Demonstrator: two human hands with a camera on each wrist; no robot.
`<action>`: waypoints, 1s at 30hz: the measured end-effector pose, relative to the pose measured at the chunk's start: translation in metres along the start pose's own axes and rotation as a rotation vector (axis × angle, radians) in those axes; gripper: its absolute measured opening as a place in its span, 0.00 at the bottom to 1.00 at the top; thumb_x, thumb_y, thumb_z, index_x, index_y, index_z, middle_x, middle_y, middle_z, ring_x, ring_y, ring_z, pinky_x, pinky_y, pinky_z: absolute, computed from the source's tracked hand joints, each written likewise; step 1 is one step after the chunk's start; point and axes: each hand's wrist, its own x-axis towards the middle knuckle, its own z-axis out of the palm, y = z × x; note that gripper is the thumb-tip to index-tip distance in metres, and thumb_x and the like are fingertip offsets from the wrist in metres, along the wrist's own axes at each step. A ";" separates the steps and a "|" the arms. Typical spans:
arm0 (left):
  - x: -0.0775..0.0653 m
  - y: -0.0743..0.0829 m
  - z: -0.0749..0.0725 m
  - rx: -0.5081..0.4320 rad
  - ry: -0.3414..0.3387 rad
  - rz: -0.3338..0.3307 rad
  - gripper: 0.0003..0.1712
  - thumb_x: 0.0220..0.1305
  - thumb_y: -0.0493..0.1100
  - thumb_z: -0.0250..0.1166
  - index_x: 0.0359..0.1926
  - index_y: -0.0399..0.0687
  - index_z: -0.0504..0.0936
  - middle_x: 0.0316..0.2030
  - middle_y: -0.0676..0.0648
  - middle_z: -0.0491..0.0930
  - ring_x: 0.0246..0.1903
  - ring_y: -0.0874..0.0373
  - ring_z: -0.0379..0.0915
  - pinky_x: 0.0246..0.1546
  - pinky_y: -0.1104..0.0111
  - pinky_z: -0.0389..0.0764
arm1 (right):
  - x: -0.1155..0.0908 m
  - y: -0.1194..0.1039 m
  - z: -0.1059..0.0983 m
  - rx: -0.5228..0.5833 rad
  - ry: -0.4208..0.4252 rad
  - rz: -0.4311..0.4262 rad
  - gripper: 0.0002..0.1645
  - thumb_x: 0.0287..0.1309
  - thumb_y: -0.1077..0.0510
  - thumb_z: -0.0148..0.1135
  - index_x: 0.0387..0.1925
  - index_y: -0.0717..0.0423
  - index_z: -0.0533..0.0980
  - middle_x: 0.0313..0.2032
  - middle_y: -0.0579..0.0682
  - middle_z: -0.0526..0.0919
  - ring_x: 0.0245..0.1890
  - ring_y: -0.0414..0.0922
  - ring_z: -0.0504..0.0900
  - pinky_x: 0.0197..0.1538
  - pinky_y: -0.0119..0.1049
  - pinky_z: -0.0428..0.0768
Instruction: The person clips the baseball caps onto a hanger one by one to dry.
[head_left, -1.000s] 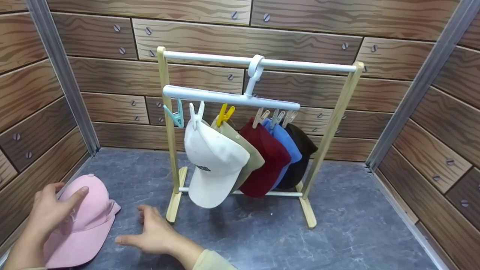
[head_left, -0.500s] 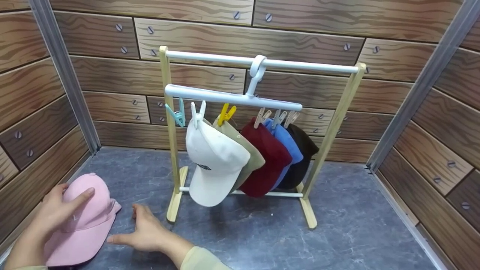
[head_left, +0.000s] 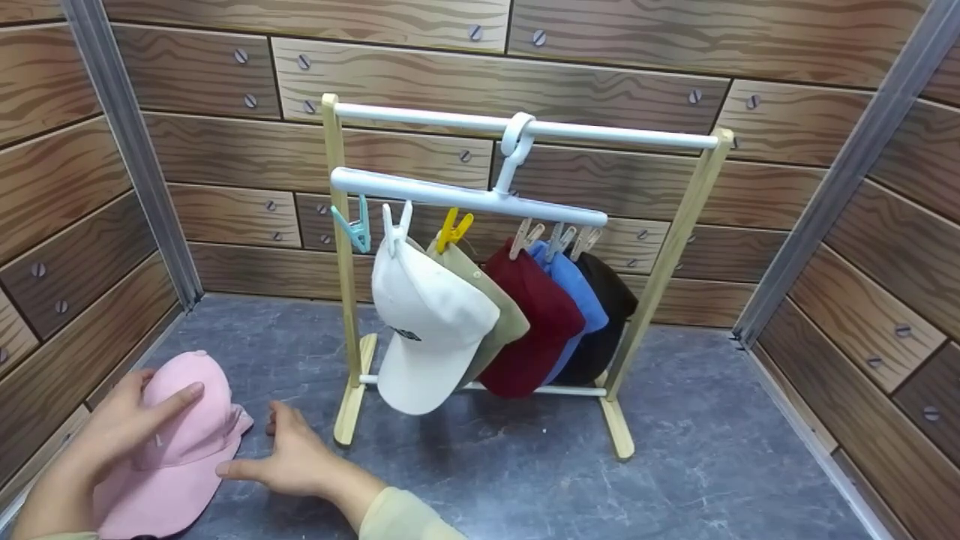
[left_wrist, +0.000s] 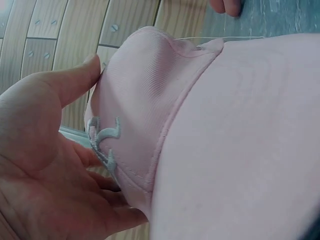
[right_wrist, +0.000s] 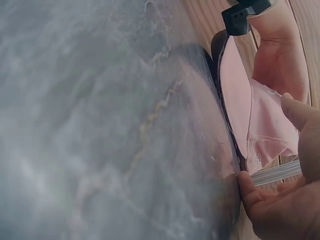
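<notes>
A pink baseball cap is at the lower left of the head view, brim toward me. My left hand holds its crown from the left, thumb on the near side and fingers round the far side. The left wrist view shows grey-white embroidery on the cap's front. My right hand is just right of the cap with fingers and thumb spread. Its thumb tip is near the brim's edge; I cannot tell whether it touches.
A wooden rack carries a pale hanger. Clothespins hold white, khaki, dark red, blue and black caps. A turquoise clothespin hangs at the hanger's left end. Wood-patterned walls surround the grey floor.
My left hand and the pink cap have shifted slightly to the right. The right hand has moved a little left, closer to the cap.
</notes>
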 end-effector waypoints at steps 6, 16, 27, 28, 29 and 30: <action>-0.004 0.011 0.001 0.030 -0.050 0.007 0.63 0.82 0.69 0.59 0.80 0.14 0.45 0.75 0.11 0.55 0.72 0.14 0.59 0.67 0.24 0.68 | 0.001 0.001 -0.003 0.115 0.001 0.045 0.56 0.60 0.38 0.82 0.81 0.51 0.65 0.64 0.41 0.77 0.62 0.33 0.80 0.65 0.35 0.80; -0.007 0.028 0.003 0.102 -0.145 0.002 0.65 0.82 0.71 0.56 0.80 0.13 0.45 0.73 0.09 0.57 0.72 0.13 0.59 0.67 0.25 0.70 | 0.004 0.005 -0.009 0.158 0.021 0.036 0.55 0.62 0.37 0.81 0.81 0.51 0.65 0.65 0.44 0.79 0.63 0.36 0.81 0.66 0.36 0.80; -0.011 0.034 0.006 0.100 -0.212 0.014 0.61 0.81 0.71 0.58 0.79 0.15 0.52 0.69 0.13 0.68 0.67 0.19 0.71 0.62 0.31 0.79 | 0.006 0.009 -0.011 0.186 0.039 -0.001 0.53 0.62 0.40 0.81 0.80 0.53 0.68 0.52 0.37 0.86 0.54 0.33 0.83 0.60 0.33 0.81; -0.012 0.034 0.006 0.098 -0.214 0.015 0.61 0.82 0.70 0.58 0.79 0.15 0.53 0.68 0.14 0.70 0.67 0.20 0.73 0.61 0.33 0.80 | 0.006 0.009 -0.012 0.183 0.039 -0.004 0.53 0.62 0.40 0.81 0.80 0.53 0.69 0.51 0.36 0.86 0.52 0.33 0.83 0.60 0.33 0.81; -0.012 0.035 0.005 0.096 -0.218 0.015 0.60 0.82 0.70 0.58 0.79 0.15 0.54 0.68 0.14 0.70 0.66 0.21 0.74 0.61 0.33 0.80 | 0.006 0.009 -0.013 0.182 0.039 -0.007 0.52 0.62 0.40 0.81 0.80 0.53 0.69 0.49 0.35 0.87 0.51 0.32 0.84 0.59 0.33 0.82; -0.013 0.035 0.005 0.096 -0.220 0.018 0.59 0.82 0.70 0.58 0.78 0.15 0.55 0.68 0.15 0.71 0.66 0.22 0.75 0.61 0.34 0.81 | 0.006 0.009 -0.013 0.181 0.039 -0.010 0.52 0.62 0.40 0.81 0.79 0.53 0.70 0.48 0.35 0.87 0.50 0.32 0.84 0.58 0.33 0.82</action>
